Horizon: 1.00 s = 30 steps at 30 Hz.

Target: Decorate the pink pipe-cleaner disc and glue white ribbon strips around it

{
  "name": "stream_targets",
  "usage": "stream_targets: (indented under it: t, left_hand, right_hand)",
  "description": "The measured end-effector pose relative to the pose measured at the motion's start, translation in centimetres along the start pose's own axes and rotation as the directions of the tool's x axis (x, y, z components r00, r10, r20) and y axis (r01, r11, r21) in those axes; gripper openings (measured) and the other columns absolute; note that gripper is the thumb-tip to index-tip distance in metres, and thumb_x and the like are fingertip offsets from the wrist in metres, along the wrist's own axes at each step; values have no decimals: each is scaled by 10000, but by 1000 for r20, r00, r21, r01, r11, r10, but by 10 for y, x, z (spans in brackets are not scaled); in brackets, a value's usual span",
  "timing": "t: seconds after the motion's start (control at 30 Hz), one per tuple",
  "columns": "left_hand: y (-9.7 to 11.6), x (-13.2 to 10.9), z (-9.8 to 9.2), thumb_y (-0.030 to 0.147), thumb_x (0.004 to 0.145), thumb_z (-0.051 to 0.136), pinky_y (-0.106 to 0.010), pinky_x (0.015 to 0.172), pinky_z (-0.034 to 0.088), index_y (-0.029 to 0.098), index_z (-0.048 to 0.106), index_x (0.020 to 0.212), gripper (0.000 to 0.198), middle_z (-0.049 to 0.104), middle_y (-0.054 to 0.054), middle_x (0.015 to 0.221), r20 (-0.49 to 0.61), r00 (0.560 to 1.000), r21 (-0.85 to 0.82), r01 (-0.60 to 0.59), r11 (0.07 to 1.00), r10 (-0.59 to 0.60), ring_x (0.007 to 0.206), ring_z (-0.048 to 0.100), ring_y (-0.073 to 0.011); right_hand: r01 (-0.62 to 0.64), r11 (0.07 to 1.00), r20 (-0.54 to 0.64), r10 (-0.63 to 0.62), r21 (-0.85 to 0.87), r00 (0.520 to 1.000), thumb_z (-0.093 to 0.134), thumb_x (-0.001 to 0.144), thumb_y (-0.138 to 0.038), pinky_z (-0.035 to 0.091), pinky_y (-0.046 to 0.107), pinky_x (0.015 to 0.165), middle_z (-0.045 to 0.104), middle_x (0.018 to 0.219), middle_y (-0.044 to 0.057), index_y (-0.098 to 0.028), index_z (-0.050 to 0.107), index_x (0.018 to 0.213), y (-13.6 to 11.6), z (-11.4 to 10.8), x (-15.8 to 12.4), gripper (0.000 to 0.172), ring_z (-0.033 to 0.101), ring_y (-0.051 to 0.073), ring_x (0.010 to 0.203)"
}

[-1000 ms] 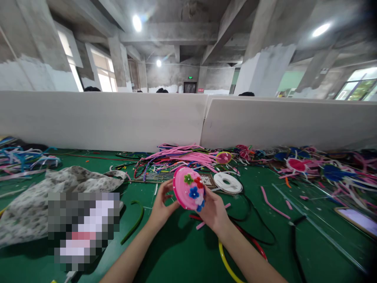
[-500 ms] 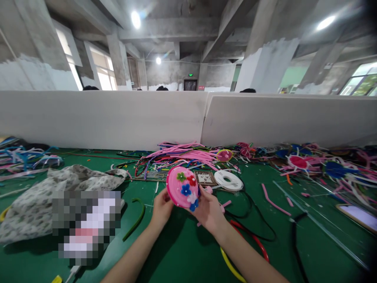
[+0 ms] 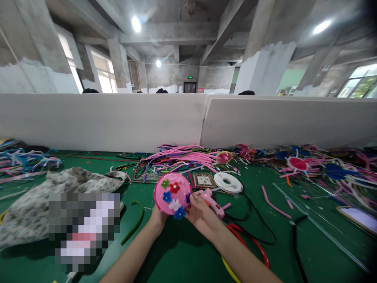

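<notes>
**Close handwork with a flower-dotted disc, above a smooth green bench**

A long, low white panel stands along the far side of the bench. On the left lies a crumpled pale cloth with a leaf-like print; at the back, a loose bundle of long, thin pink stems.

In the middle, raised towards the viewer, is a round pink disc marked with fine rings, its decorated face tilted up. The bare left hand grasps it from below and behind—most of those fingers are hidden. The bare right hand grips its right edge.

Just beyond the right hand lies a pale pink glue gun, with a flat white plastic spool and a shallow brown rectangular tray behind it.

Smallest are the flowers: green, red, white-pink and blue, plus a dark blue-purple flower at the right fingertips—whether pinched or already fixed, I cannot tell.

The step in hand appears to be placing or checking flowers; the next move likely calls for a steady left hold and light right fingertips.
</notes>
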<state>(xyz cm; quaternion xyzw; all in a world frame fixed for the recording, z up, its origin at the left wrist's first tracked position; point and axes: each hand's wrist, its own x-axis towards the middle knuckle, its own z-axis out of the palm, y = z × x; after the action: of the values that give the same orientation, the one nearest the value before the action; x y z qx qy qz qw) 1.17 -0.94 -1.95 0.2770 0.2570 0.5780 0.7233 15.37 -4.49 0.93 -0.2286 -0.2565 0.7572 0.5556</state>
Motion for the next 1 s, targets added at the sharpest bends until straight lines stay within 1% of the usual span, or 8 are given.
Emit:
stream_targets:
  t: [0.13, 0.3, 0.4, 0.5, 0.67, 0.77, 0.87, 1.0]
  left_hand:
    - [10, 3, 2, 622, 716, 587, -328, 660, 546, 133, 678, 849, 514, 729, -101, 792, 5, 996, -25, 89, 996, -89, 746, 687, -228]
    - [17, 4, 2, 381, 600, 804, -180, 511, 494, 157, 665, 826, 347, 696, 12, 657, -82, 996, -13, 31, 999, -32, 528, 620, -95]
    - [16, 4, 1, 369, 556, 831, -156, 444, 444, 146, 660, 784, 362, 650, 43, 557, -117, 993, -7, 22, 1000, -23, 437, 563, -66]
    - [16, 6, 0, 367, 548, 835, -157, 419, 426, 141, 654, 767, 363, 630, 48, 518, -137, 989, -5, 45, 999, -45, 393, 530, -58]
    - [16, 8, 1, 431, 603, 791, -194, 437, 471, 134, 637, 724, 356, 647, 8, 536, -162, 982, -12, 99, 995, -100, 416, 569, -93]
    - [14, 8, 1, 366, 585, 814, -200, 464, 489, 137, 635, 716, 319, 673, -3, 582, -160, 983, -10, 88, 996, -88, 456, 597, -105]
    - [12, 7, -1, 282, 539, 845, -179, 460, 472, 142, 633, 707, 304, 679, 9, 590, -152, 986, 0, 71, 998, -70, 448, 585, -87]
    - [11, 6, -3, 327, 545, 834, -192, 444, 465, 142, 640, 720, 320, 678, 3, 570, -164, 982, 20, 96, 995, -91, 444, 590, -103]
  right_hand:
    - [103, 995, -31, -103, -21, 994, 782, 677, -252, 497, 331, 800, 717, 812, -20, -219, 648, 754, -5, -4, 4, 158, 645, 137, 768]
    - [107, 989, -41, -112, -104, 993, 792, 635, -151, 497, 350, 807, 714, 886, 29, -176, 659, 845, -3, -3, 4, 249, 643, 175, 836]
    - [104, 989, -68, -112, -109, 991, 781, 660, -274, 504, 335, 763, 712, 912, 44, -176, 655, 858, -2, -2, 4, 254, 641, 188, 840]
    - [105, 990, -113, -115, -98, 987, 759, 672, -398, 504, 303, 694, 713, 864, 39, -189, 647, 818, -3, -5, 7, 278, 642, 179, 786]
    - [138, 985, -176, -154, -98, 972, 791, 651, -322, 485, 254, 646, 711, 831, 3, -208, 638, 811, -3, -12, 10, 248, 635, 142, 729]
    - [132, 986, -187, -148, -98, 971, 788, 654, -299, 481, 258, 646, 710, 833, 3, -205, 636, 806, -2, -15, 11, 235, 633, 143, 729]
    - [106, 990, -201, -123, -97, 972, 773, 660, -333, 478, 266, 628, 703, 796, 9, -197, 633, 788, -2, -15, 12, 233, 630, 156, 717]
    - [85, 991, -212, -105, -101, 972, 784, 635, -361, 475, 272, 619, 699, 785, 10, -192, 634, 783, -2, -14, 13, 271, 625, 160, 708]
